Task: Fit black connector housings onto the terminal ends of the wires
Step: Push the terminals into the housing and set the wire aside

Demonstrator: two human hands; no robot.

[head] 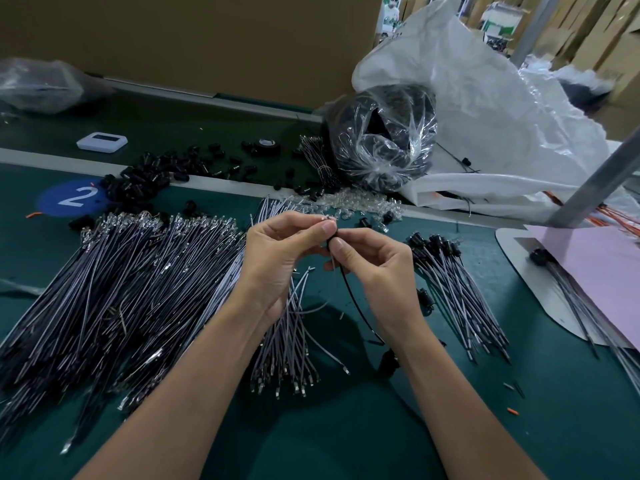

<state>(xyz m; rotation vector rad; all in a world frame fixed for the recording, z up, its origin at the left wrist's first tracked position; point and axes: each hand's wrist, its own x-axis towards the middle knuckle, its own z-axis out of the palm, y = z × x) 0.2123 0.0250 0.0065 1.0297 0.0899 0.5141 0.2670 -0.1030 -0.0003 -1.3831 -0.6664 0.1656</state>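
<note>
Green bench mat [346, 445], cardboard wall behind it. Blue round sticker [74, 197] at far left reads "2", the only legible writing.

Both of my hands are raised over the middle of the mat, fingertips meeting. Left hand [277, 251]: thumb and forefinger pinch a silvery terminal end [327, 220], which points up and away from me. Right hand [374, 268]: thumb and forefinger pinch a black housing [331, 240] just below that terminal. The housing is mostly hidden by my fingertips, so I cannot tell its axis. A dark wire [353, 299] hangs from the housing, its long axis running down toward me and curving right under my right wrist.

A grey wire bundle [291, 341] fans out below my left palm; whether my lower fingers hold it, I cannot tell.

Left of my hands is a big pile of wires [121, 289], terminals at the far end. To the right lie wires with housings fitted [450, 271], housings at the far end. Loose black housings [156, 171] are scattered beyond. A clear bag of black parts [381, 140] leans against a white sack [485, 116]. A pink sheet [595, 271] lies at far right.
</note>
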